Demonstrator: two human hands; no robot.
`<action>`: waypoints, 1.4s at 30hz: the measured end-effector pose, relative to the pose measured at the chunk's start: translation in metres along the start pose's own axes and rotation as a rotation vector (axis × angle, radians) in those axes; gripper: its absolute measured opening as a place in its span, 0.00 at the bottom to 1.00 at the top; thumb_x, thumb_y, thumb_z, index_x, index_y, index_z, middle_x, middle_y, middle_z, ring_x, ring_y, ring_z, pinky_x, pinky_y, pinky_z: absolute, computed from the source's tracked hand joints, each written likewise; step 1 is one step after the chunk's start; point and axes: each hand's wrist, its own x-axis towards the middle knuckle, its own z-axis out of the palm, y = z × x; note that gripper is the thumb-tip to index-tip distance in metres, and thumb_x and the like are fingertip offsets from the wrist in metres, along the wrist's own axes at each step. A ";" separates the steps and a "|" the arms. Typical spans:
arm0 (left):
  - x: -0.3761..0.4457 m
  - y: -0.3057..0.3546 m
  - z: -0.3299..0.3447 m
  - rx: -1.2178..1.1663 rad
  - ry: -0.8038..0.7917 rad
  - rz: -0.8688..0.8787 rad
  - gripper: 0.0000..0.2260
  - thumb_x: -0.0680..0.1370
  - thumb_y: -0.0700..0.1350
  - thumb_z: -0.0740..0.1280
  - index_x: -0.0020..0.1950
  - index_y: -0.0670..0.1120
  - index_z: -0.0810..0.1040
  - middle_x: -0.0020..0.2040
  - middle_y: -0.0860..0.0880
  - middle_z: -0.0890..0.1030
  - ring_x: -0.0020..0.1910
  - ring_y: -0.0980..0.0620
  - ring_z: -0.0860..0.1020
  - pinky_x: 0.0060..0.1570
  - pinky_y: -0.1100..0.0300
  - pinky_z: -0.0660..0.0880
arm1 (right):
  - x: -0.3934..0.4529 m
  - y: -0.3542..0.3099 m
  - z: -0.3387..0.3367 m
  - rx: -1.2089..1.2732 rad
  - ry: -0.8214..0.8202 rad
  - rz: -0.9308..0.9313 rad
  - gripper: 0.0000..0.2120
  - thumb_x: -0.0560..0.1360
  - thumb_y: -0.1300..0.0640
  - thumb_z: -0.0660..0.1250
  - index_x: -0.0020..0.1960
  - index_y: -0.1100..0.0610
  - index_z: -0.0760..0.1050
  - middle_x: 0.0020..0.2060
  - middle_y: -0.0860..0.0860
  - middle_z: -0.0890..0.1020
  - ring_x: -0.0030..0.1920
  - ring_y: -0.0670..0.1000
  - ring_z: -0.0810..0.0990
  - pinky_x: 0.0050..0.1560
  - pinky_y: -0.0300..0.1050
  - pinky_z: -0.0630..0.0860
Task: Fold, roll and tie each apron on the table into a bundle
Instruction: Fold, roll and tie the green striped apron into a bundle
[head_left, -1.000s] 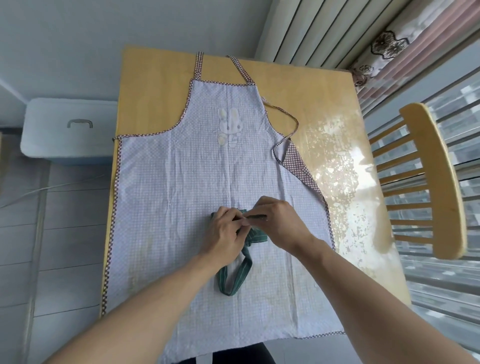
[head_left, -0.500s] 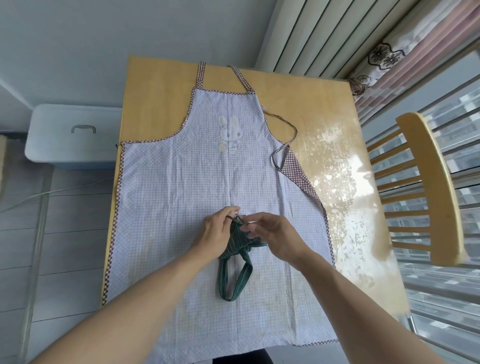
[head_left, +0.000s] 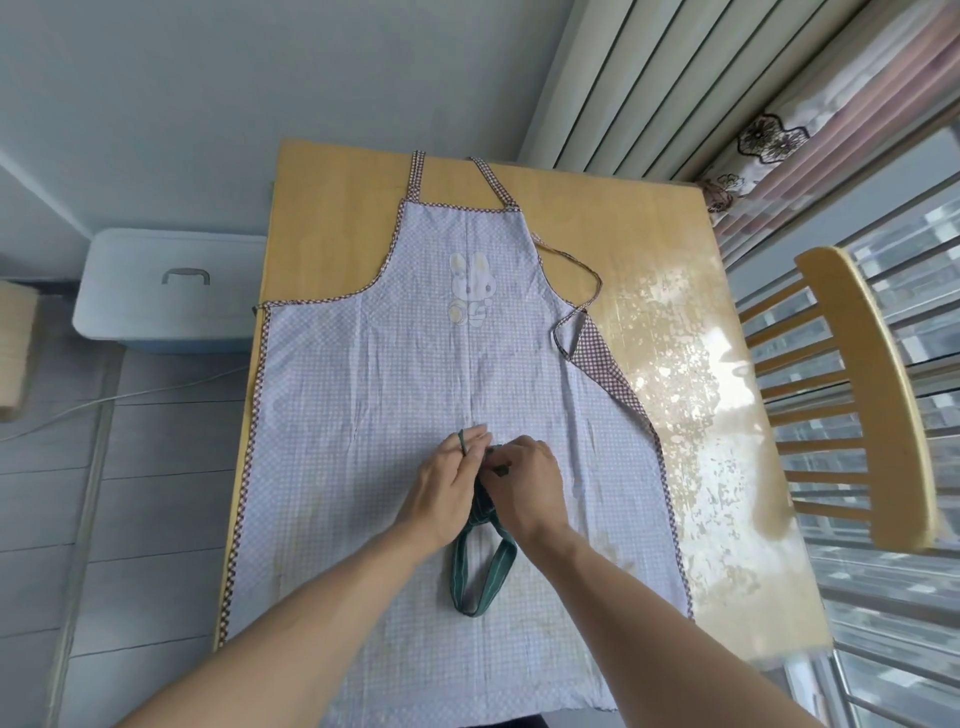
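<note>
- Green striped apron bundle (head_left: 480, 506), small and tightly rolled, sits between two bare hands near the middle of the table, on top of a second apron.
- Its broad green strap (head_left: 480, 577) trails toward the person in a flat loop that lies on the cloth below.
- Left hand (head_left: 447, 486) presses against the bundle's left side; a thin green tie (head_left: 462, 441) is looped round one of its fingers, so its grip is closed on that tie.
- Right hand (head_left: 527, 480) is curled over the bundle's right side, fingertips pinching the fabric at the top; its grip is closed on the bundle.
- Both forearms reach in from the near edge, bare to the elbow.
- Under the hands, a pale lilac checked apron (head_left: 389, 415) lies spread flat and covers most of the table, bib pointing away from the person.
- A white rabbit picture (head_left: 470, 288) is on the bib, and brown checked trim runs along the edges.
- Its right side corner is folded over, showing brown check, and a thin tie curls beside it on the wood.
- Yellow wooden table (head_left: 332, 208) shows bare at the far end and along the right, where sunlight glares.
- A wooden chair (head_left: 862, 389) stands just beside the table's right side, in front of a window.
- A pale blue lidded box (head_left: 171, 291) sits on the floor to the left.
</note>
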 end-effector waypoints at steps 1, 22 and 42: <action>-0.002 -0.002 0.004 -0.022 0.019 -0.021 0.19 0.87 0.51 0.54 0.72 0.46 0.76 0.72 0.58 0.72 0.72 0.64 0.68 0.69 0.74 0.60 | -0.001 0.000 0.001 0.043 0.010 0.028 0.10 0.75 0.61 0.69 0.36 0.53 0.83 0.34 0.46 0.79 0.41 0.47 0.76 0.43 0.35 0.72; -0.039 -0.014 0.020 -0.094 0.264 -0.160 0.16 0.84 0.50 0.61 0.67 0.46 0.80 0.59 0.58 0.78 0.47 0.58 0.83 0.53 0.60 0.80 | 0.017 0.018 -0.054 -0.086 -0.339 -0.057 0.09 0.72 0.49 0.78 0.45 0.54 0.84 0.40 0.47 0.86 0.41 0.45 0.83 0.36 0.39 0.77; -0.035 -0.029 -0.022 0.234 0.162 -0.306 0.20 0.85 0.55 0.56 0.41 0.47 0.78 0.41 0.50 0.82 0.43 0.50 0.81 0.47 0.48 0.80 | 0.015 0.055 -0.020 0.462 0.028 0.764 0.12 0.82 0.52 0.66 0.53 0.61 0.80 0.42 0.53 0.82 0.38 0.50 0.78 0.33 0.42 0.71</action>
